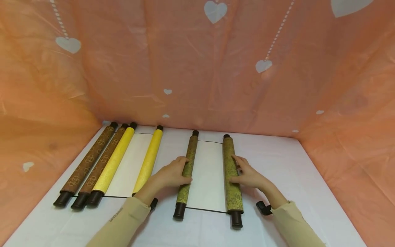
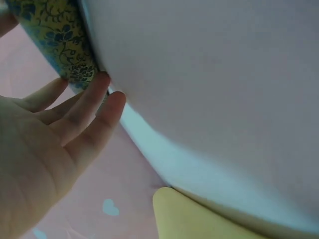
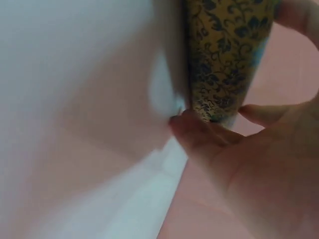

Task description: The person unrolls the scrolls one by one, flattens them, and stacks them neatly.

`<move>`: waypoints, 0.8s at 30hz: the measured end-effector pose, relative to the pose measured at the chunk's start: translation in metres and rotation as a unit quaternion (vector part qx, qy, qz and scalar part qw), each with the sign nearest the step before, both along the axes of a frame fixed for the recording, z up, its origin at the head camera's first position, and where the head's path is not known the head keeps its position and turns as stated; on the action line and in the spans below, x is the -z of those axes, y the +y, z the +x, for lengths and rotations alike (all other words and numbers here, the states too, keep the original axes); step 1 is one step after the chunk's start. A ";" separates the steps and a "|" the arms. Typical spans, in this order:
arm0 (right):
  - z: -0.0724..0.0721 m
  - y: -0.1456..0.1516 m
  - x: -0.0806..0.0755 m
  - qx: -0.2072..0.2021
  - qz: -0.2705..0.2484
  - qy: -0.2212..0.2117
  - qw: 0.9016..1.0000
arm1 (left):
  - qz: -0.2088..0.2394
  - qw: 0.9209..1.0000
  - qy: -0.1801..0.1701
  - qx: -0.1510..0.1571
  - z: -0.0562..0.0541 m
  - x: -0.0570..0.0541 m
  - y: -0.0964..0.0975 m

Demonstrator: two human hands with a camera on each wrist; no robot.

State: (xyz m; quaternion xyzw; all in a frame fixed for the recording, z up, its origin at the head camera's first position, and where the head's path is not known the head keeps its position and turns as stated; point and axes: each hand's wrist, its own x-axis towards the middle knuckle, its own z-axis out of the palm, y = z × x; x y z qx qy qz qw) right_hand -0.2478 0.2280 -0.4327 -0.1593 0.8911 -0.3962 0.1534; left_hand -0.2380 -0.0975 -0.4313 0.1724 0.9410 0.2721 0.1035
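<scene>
A scroll with a gold, dark-flowered backing lies partly unrolled, its white sheet showing between two rolls. My left hand holds the thinner left roll from its outer side, thumb toward the near end. On the thicker right roll, my right hand grips the outer side with thumb and fingers apart along it. In the left wrist view, fingertips of the left hand touch the patterned roll. The right wrist view has the right hand with fingertips at the lower edge of its roll.
Left of my hands lies a yellow scroll, partly open with white paper between its rolls. Beside it is a brown flower-patterned scroll with dark knobs. An orange curtain with hearts encloses the white table.
</scene>
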 end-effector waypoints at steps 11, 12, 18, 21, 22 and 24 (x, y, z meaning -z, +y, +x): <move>0.009 0.014 0.004 -0.052 0.018 0.090 0.994 | -0.040 0.998 0.035 0.041 0.004 -0.001 -0.023; 0.010 0.015 0.004 -0.054 0.026 0.094 0.994 | -0.046 0.997 0.036 0.045 0.004 -0.002 -0.025; 0.015 0.020 0.001 -0.048 0.058 0.103 0.992 | -0.077 0.995 0.042 0.050 0.004 -0.006 -0.038; 0.016 0.024 0.000 -0.045 0.073 0.122 0.989 | -0.086 0.995 0.041 0.043 0.005 -0.008 -0.044; 0.017 0.025 0.000 -0.044 0.077 0.131 0.987 | -0.087 0.995 0.041 0.040 0.006 -0.010 -0.046; 0.018 0.026 0.000 -0.039 0.085 0.146 0.985 | -0.090 0.994 0.040 0.036 0.007 -0.012 -0.049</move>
